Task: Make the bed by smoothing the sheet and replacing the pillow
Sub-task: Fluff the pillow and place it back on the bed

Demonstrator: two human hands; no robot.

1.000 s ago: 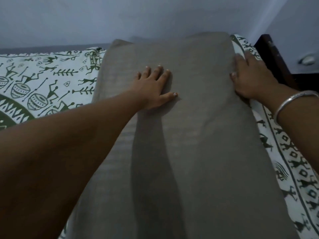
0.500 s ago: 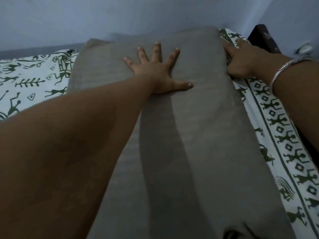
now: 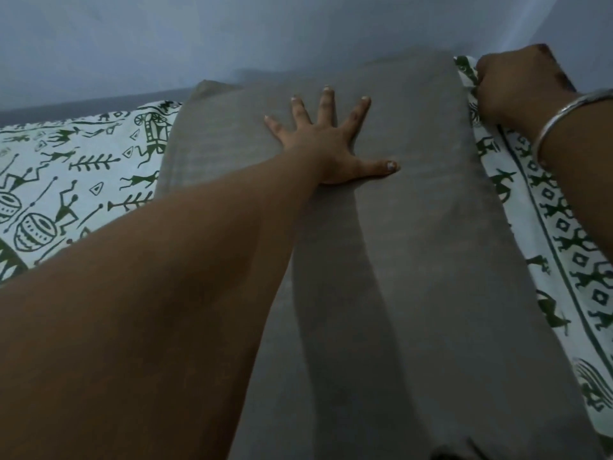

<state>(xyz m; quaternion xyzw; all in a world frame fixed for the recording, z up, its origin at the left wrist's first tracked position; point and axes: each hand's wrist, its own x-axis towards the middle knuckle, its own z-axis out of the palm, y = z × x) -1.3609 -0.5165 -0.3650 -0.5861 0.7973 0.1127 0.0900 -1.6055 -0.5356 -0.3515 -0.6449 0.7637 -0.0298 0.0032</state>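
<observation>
- A long grey pillow (image 3: 414, 260) is laid lengthwise on the bed, running from the near edge of the view to the far wall (image 3: 232, 38)
- The left hand (image 3: 331, 144) is pressed flat on the far half of the pillow, palm down, fingers fanned wide apart and thumb stretched to the right — nothing is gripped by it
- A dark shadow of the left forearm is cast down the pillow's middle
- The white sheet (image 3: 73, 180) with green figure print is seen on both sides of the pillow — a broad area to the left, a narrower bordered strip to the right
- The right hand (image 3: 517, 84) is closed at the far right corner, just beside the pillow's far right edge; the sheet's edge is bunched against its fingers and appears to be gripped
- A metal bangle (image 3: 564, 114) is worn on the right wrist
- The two hands are kept well apart, with the pillow's right half lying between them
</observation>
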